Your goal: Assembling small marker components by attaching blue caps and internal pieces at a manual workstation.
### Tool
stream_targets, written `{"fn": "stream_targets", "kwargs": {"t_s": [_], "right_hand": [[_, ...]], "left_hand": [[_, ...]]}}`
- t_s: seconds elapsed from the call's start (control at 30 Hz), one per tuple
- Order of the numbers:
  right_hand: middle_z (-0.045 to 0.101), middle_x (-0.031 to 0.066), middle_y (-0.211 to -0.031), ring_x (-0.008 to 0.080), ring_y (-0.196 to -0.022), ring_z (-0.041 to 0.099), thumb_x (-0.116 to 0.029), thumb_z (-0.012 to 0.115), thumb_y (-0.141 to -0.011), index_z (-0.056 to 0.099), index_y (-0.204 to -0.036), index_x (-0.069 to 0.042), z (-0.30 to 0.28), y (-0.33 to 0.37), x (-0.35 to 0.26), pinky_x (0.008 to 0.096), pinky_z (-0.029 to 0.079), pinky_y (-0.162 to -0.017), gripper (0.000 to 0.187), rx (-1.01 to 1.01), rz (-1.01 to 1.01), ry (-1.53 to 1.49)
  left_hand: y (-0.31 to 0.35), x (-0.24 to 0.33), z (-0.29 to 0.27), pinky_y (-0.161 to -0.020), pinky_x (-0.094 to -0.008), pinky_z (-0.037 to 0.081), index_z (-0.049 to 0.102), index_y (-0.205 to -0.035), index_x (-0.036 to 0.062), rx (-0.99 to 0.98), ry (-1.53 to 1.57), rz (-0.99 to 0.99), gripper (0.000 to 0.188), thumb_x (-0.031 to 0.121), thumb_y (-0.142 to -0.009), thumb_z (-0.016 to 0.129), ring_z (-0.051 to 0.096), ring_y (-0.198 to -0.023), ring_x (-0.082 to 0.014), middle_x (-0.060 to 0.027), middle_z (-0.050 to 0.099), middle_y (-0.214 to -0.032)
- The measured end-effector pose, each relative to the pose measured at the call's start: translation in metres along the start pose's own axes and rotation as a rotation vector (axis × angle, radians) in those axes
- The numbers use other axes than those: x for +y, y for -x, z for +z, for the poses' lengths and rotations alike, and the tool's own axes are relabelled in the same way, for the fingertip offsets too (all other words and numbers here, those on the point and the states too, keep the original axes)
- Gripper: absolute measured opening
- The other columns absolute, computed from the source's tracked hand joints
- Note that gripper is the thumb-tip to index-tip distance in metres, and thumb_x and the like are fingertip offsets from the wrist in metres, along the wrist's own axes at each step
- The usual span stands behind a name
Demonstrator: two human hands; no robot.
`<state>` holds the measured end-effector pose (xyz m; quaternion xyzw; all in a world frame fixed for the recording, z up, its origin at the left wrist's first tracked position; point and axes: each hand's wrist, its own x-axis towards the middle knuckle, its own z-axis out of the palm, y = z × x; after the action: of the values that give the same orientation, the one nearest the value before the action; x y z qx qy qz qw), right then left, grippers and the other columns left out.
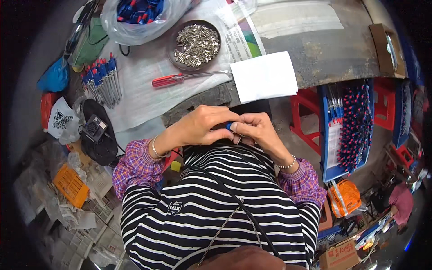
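The small blue piece (229,125) is in front of the person's waist, just beyond the near edge of the table, between the two hands. Only a little of it shows; the fingers cover the rest, so I cannot tell its full shape. The left hand (204,123) is curled, its thumb and forefinger closing around the piece from one side. The right hand (255,128) is also bent inward, and its thumb seems to press on the piece from the other side.

I judge that the piece is light and rather stiff, probably of plastic, and not easily broken. Being small and perhaps smooth, it could slip or turn, so it is best to take it by its sides, between thumb and forefinger, with gentle pressure.

A little farther, on the table, lies a screwdriver (177,78) with a red handle, next to a white paper (264,77). Behind it stands a round bowl (192,68), holding many small metal pieces (198,44). To the left lies a bundle of blue-and-red tools (103,81) with metal shafts, and at the far side is a clear plastic bag (166,27).
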<state>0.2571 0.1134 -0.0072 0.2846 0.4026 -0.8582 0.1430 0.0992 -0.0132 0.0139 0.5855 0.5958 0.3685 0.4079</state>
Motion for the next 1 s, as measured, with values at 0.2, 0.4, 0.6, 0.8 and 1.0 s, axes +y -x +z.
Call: {"fn": "stream_targets", "kwargs": {"t_s": [0.2, 0.4, 0.6, 0.8, 1.0], "right_hand": [[0.064, 0.0050, -0.070, 0.0031, -0.050, 0.048, -0.013, 0.061, -0.086, 0.063, -0.091, 0.002, 0.006, 0.001, 0.003, 0.0165, 0.035, -0.044, 0.015, -0.025, 0.034, 0.040], [0.064, 0.0111, -0.093, 0.0099, -0.066, 0.059, -0.002, 0.056, -0.087, 0.037, -0.127, 0.001, 0.020, -0.008, 0.013, 0.0202, 0.049, -0.058, 0.044, -0.082, -0.169, 0.098], [0.060, 0.0152, -0.107, 0.0147, -0.084, 0.063, 0.001, 0.058, -0.084, 0.032, -0.133, 0.001, 0.047, -0.012, 0.001, 0.0251, 0.053, -0.075, 0.056, -0.008, -0.235, 0.264], [0.055, 0.0148, -0.117, 0.0186, -0.102, 0.056, 0.003, 0.061, -0.081, 0.028, -0.138, -0.002, 0.047, -0.012, 0.000, 0.0297, 0.045, -0.090, 0.066, -0.081, -0.388, 0.361], [0.056, 0.0136, -0.115, 0.0161, -0.098, 0.057, 0.005, 0.058, -0.083, 0.033, -0.135, -0.001, 0.043, -0.010, 0.006, 0.0273, 0.046, -0.087, 0.058, -0.092, -0.276, 0.281]], "left_hand": [[0.011, -0.005, 0.004, -0.062, -0.0368, 0.048, 0.060, -0.102, 0.0016, 0.101, -0.046, 0.109, 0.035, 0.010, -0.070, 0.071, 0.059, -0.071, -0.0306, -0.0125, 0.059, -0.079], [0.028, 0.002, -0.015, -0.069, -0.0315, 0.049, 0.063, -0.098, 0.0011, 0.246, 0.110, -0.027, 0.029, 0.002, -0.069, 0.068, 0.062, -0.078, -0.0237, -0.0106, 0.063, -0.088], [0.043, 0.006, -0.012, -0.077, -0.0269, 0.050, 0.060, -0.103, 0.0001, 0.416, 0.413, -0.212, 0.028, -0.004, -0.075, 0.065, 0.061, -0.087, -0.0140, -0.0072, 0.063, -0.096], [0.082, 0.005, -0.085, -0.075, -0.0239, 0.046, 0.047, -0.121, 0.0011, 0.760, 0.554, -0.095, 0.037, 0.005, -0.084, 0.054, 0.057, -0.086, -0.0132, -0.0067, 0.059, -0.095], [0.118, -0.044, -0.198, -0.066, -0.0229, 0.044, 0.053, -0.123, 0.0047, 0.910, -0.177, -0.441, 0.043, 0.000, -0.081, 0.049, 0.052, -0.074, -0.0089, -0.0019, 0.059, -0.092]]}}
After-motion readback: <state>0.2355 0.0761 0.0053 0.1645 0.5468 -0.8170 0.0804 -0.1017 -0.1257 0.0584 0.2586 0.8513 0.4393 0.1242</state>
